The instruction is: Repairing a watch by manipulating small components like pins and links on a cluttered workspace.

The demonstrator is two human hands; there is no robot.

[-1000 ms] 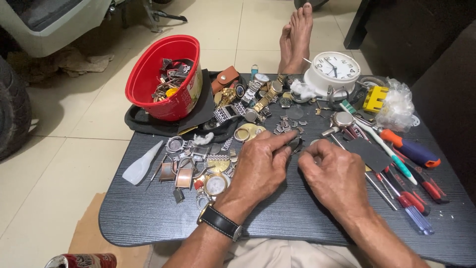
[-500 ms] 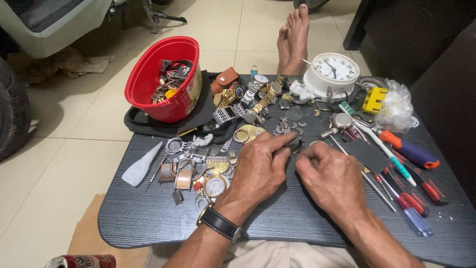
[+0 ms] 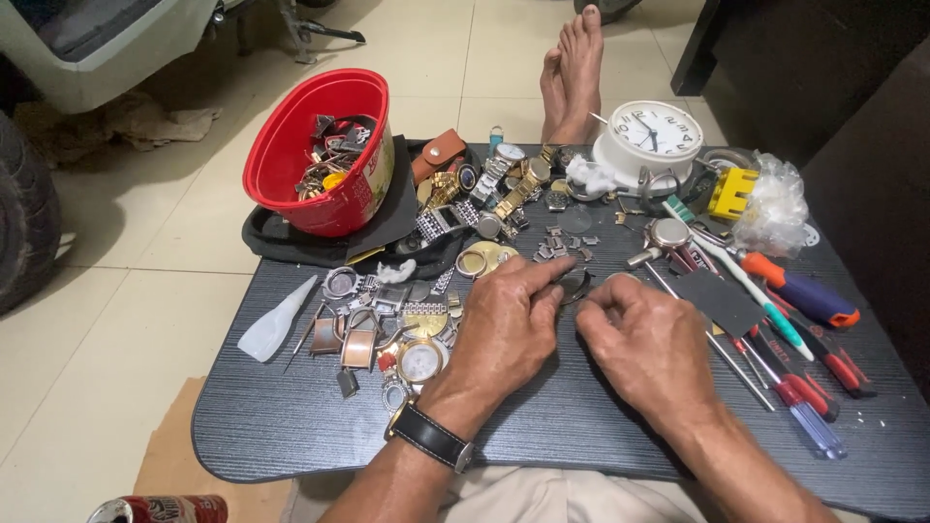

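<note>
the left hand, with a black wristwatch on its wrist, lies palm down on the dark grey wood-grain tabletop; its fingers are curled loosely and the fingertips pinch a small dark round watch part, which sits on the tabletop between the 2 hands, near the middle of the board; the right hand is also palm down and half closed, its thumb and first finger come together at the right edge of the same part; how firmly each hand holds it i cannot tell, because the fingers cover most of it; just left of the left hand is a heap of loose watch cases and dials, touching the side of the hand; just right of the right hand lies a flat dark grey square pad and beyond it a row of screwdrivers with red, blue and orange handles, near but apart; behind the fingertips are small metal band links, a red plastic bucket of parts and a white round clock; the open room is the bare strip of tabletop under the wrists, along the near edge; a white plastic squeeze bottle lies close to the left edge.
</note>
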